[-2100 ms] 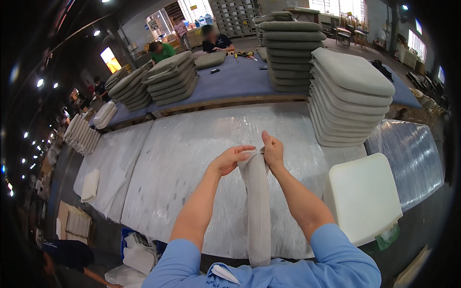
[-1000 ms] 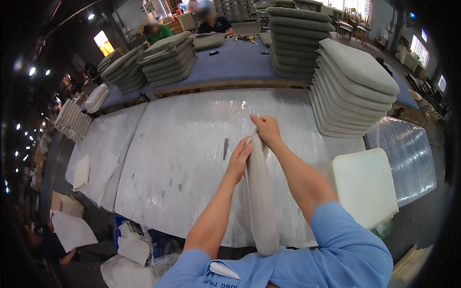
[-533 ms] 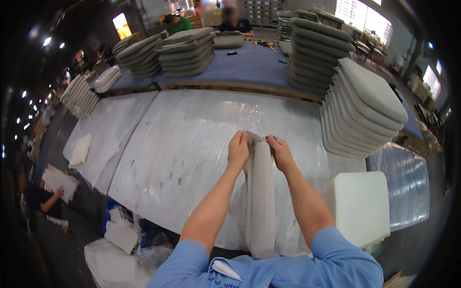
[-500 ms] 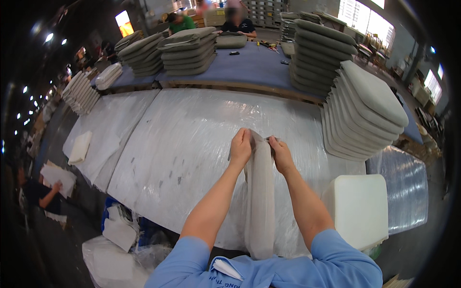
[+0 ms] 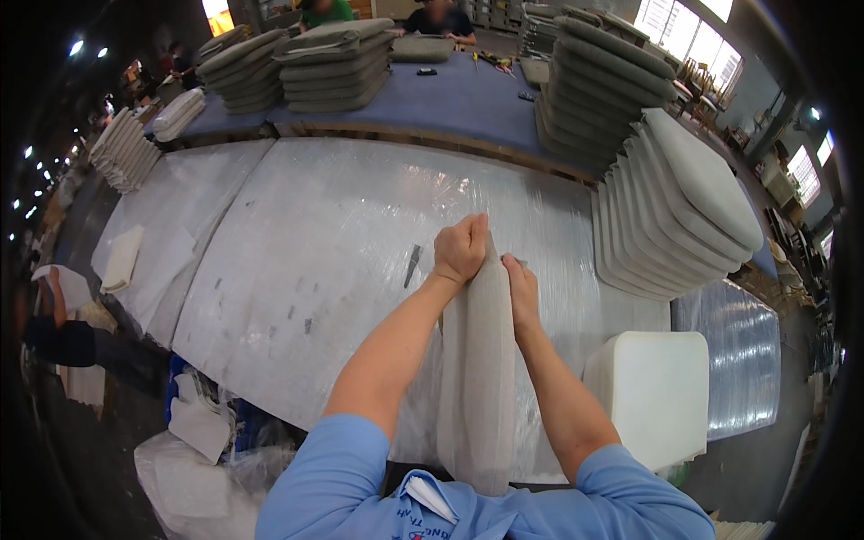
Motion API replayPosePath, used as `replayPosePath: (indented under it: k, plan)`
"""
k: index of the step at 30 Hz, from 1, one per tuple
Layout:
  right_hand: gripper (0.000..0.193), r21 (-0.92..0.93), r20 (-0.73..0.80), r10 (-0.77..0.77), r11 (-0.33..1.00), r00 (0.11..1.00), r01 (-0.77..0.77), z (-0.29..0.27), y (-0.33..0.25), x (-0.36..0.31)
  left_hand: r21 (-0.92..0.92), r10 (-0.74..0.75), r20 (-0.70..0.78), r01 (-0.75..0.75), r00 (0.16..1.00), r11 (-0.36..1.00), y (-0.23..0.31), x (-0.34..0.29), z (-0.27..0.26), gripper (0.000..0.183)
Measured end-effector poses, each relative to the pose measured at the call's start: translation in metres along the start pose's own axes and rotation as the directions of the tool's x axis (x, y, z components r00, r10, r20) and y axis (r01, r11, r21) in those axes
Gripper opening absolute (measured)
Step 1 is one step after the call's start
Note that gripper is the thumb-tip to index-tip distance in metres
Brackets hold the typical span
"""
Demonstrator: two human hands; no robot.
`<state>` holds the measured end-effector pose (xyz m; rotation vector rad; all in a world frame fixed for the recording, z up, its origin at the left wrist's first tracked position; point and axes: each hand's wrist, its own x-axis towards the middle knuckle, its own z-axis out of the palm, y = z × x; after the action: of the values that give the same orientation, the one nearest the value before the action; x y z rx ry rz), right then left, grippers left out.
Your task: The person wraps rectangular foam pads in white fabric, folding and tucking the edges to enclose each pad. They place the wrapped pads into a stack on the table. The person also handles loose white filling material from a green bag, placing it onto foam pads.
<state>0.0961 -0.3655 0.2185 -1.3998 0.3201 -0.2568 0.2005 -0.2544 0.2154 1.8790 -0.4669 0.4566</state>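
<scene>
A light grey fabric-covered seat cushion [image 5: 489, 360] stands on its narrow edge on the plastic-covered table, its near end close against my shirt. My left hand [image 5: 462, 248] is closed on the cover's fabric at the far end of the cushion. Lower on the other side, my right hand [image 5: 522, 286] grips the cover, thumb toward the top. What the curled fingers do behind the cloth is hidden. To the right of my forearm lie white foam pads [image 5: 661, 387].
Clear plastic sheeting covers the table [image 5: 297, 243]. Light grey cushions [image 5: 666, 216] are stacked at the right. Darker cushions [image 5: 337, 63] stand on the blue table [image 5: 423, 112] beyond, near two people. A white pad [image 5: 123, 258] lies at left; another person [image 5: 63, 328] is past it.
My left hand has moved up and forward, pulling the fabric at the cushion's far end. My right hand stays near the cover's edge. The view has tipped slightly downward.
</scene>
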Motion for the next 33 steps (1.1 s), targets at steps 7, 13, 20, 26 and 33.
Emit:
replayPosePath:
  k: [7,13,20,26,33]
  plan:
    - [0.035,0.006,0.000,0.014,1.000,1.000,-0.014,-0.004,0.006,0.008,-0.003,-0.090,-0.004,0.090,0.996,0.996,-0.011,0.009,0.023,0.051]
    - [0.035,-0.168,-0.024,-0.251,0.955,0.968,0.243,-0.008,0.004,0.008,-0.249,-0.325,0.493,0.489,0.807,0.836,-0.012,0.015,0.005,0.072]
    - [0.025,-0.339,-0.218,-0.445,0.869,0.869,0.360,-0.001,-0.006,0.022,-0.482,-0.130,0.804,0.765,0.580,0.428,0.005,0.009,-0.030,0.064]
    - [0.032,-0.195,-0.192,-0.299,0.945,0.935,0.262,0.009,-0.011,0.033,-0.423,-0.223,0.735,0.690,0.641,0.588,0.020,-0.012,-0.036,0.060]
    - [0.050,-0.365,-0.203,-0.245,0.917,0.948,0.159,0.008,-0.029,0.052,-0.386,-0.278,0.672,0.645,0.686,0.660,0.027,-0.031,-0.026,0.074]
